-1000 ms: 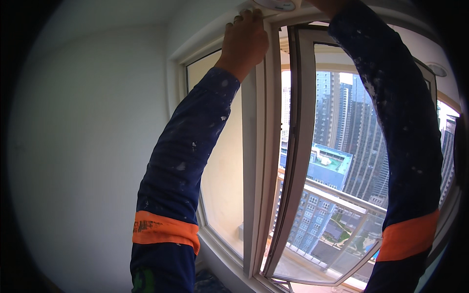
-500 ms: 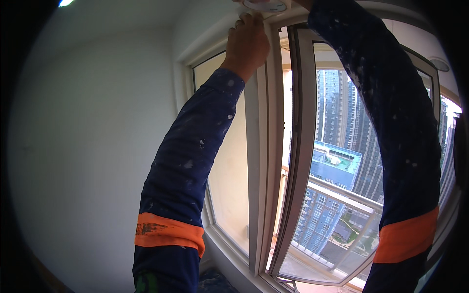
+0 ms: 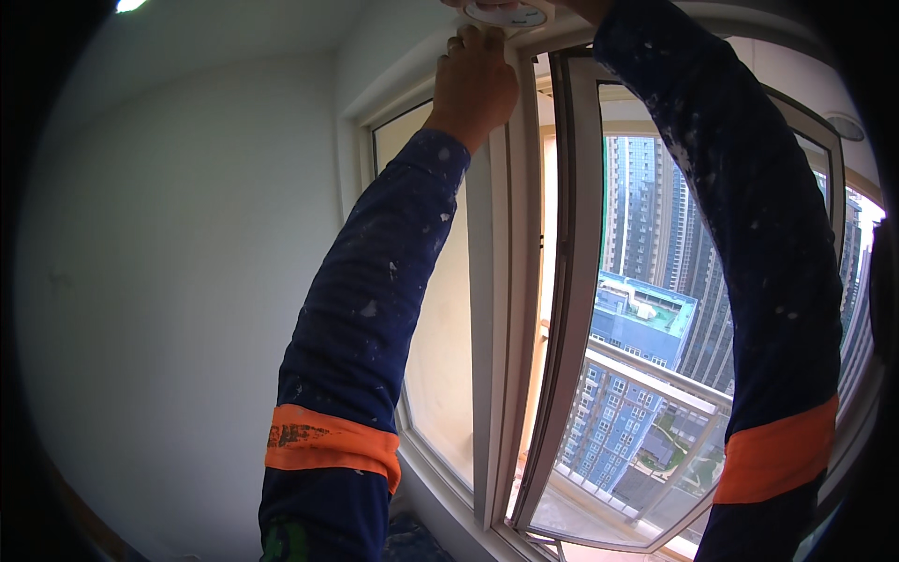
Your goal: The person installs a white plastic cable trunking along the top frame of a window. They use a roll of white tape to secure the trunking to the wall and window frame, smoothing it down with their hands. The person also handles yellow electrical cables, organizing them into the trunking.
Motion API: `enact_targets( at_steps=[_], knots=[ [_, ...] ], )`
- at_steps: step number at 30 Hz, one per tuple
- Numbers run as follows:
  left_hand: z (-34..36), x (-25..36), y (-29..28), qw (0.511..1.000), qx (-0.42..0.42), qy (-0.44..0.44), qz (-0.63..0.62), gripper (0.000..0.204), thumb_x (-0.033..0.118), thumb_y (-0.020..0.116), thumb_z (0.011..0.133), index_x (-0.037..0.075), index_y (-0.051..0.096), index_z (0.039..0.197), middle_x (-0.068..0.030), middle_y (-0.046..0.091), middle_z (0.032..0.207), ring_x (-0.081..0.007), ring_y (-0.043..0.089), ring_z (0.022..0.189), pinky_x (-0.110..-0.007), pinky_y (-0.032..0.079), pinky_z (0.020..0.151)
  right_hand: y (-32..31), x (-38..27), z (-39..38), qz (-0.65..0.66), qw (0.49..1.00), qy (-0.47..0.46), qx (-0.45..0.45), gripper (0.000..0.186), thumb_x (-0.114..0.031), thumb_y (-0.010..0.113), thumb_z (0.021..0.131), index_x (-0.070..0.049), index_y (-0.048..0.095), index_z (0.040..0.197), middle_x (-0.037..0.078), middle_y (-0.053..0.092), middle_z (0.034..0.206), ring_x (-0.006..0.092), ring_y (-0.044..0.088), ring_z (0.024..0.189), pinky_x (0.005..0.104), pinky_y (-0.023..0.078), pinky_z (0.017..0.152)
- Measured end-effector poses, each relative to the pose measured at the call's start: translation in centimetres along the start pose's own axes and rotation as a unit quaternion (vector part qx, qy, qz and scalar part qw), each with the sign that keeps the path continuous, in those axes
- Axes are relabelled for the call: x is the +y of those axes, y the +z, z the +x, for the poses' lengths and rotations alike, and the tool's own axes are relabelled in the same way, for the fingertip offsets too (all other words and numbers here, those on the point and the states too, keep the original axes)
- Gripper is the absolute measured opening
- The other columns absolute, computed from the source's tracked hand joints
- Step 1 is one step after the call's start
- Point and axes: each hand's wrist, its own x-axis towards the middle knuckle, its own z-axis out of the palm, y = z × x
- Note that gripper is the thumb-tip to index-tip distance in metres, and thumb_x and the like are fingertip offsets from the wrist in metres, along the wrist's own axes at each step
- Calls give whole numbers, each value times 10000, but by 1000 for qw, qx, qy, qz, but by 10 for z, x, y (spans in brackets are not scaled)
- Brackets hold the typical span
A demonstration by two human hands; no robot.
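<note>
Both my arms reach up, in dark blue sleeves with orange bands and white paint spots. My left hand is raised to the upper window frame, its fingers bent and close together, a ring on one of them. Whatever its fingertips pinch or press is hidden. Just above them is a roll of tape with a white inner core, partly cut off by the picture's top edge. My right hand grips this roll; most of that hand lies outside the picture.
An open window sash tilts outward on the right, with a balcony railing and tall buildings beyond. A fixed pane is left of the upright frame post. A plain pale wall fills the left side.
The view has shifted slightly, and my left forearm sits a little further right. Both hands stay at the top of the frame, the tape roll almost unmoved.
</note>
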Motion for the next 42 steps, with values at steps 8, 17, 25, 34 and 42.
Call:
enact_targets(
  at_steps=[8,17,25,34,42],
  knots=[
    [0,3,-3,1000,5,4,-7,523,192,612,933,-20,504,1400,-287,552,1244,-436,641,1103,-480,581,916,-10,10,-15,153,987,36,14,267,-197,642,873,-64,797,1046,194,759,1054,328,733,953,416,562,836],
    [-3,5,19,998,36,-53,-28,484,185,598,902,-19,541,1337,-277,551,1275,-448,594,1178,-516,525,938,-17,11,-39,242,968,50,-49,313,-213,688,861,-73,789,1122,183,777,1036,286,735,941,391,567,838],
    [0,14,41,990,31,-128,48,481,252,625,917,11,559,1327,-248,555,1275,-395,599,1166,-491,523,838,-18,19,-41,16,996,64,-56,294,-229,637,892,-82,800,1087,198,769,1066,340,742,961,427,576,870],
    [2,25,57,984,61,-159,45,498,282,632,920,24,567,1341,-239,550,1303,-394,587,1169,-532,470,852,12,-9,-43,-273,954,20,-121,270,-217,616,884,-1,766,940,237,748,962,374,743,901,469,591,822],
    [8,26,53,985,-18,-166,32,503,231,660,890,49,567,1349,-246,534,1316,-386,589,1140,-532,476,858,24,-18,-15,-344,922,51,-172,315,-283,643,915,-9,765,1011,222,760,991,350,757,899,433,603,831]
  ],
)
